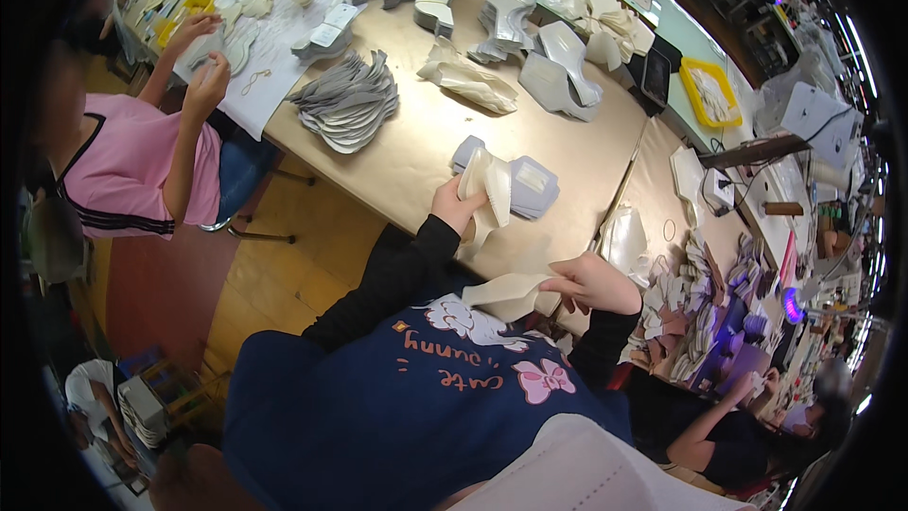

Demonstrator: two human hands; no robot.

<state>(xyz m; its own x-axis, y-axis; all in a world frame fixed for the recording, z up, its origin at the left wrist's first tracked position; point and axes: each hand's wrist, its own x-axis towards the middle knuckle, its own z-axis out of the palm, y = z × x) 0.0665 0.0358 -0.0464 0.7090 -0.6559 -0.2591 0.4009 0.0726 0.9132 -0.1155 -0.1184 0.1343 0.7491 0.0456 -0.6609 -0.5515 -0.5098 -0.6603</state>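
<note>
- The place is looking like a production workshop, with several people working close together.
- A long, smooth, tan-covered counter [374,175] is carrying batches of shaped sheet pieces, including a fanned pile of thin, curved grey pieces [345,102].
- A heap of flat brown and purple pieces [695,298] is lying farther right.
- A person in a pink top [142,147] and a person in dark clothing [724,440] are working nearby.
- Long white tube lights [857,52] are glowing along the room.
</note>
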